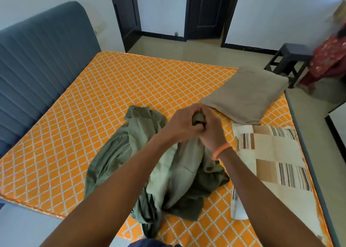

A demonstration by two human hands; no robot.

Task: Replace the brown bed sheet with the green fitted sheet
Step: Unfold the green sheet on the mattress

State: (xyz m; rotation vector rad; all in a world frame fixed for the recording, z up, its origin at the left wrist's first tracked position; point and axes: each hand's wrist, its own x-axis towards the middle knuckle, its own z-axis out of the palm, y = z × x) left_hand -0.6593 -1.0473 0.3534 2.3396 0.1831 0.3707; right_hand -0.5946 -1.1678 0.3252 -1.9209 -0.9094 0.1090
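In the head view, the left hand (179, 124) and right hand (210, 132), fingers curled together, pinch a bunch of the crumpled green fitted sheet (164, 171) heaped near-centre on the bare orange quilted mattress (112, 89), so I judge unfolding is under way and finding a corner comes next.

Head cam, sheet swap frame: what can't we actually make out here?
- Green fitted sheet: its corners and elastic edge are lost in the bunched folds; the part gripped is covered by left hand and right hand.
- Mattress: near edge cut off by the frame bottom and hidden by the forearms.
- Red patterned cloth: blurred at the right edge, unidentifiable.
- Striped pillow: tucked partly under the folded brown sheet.
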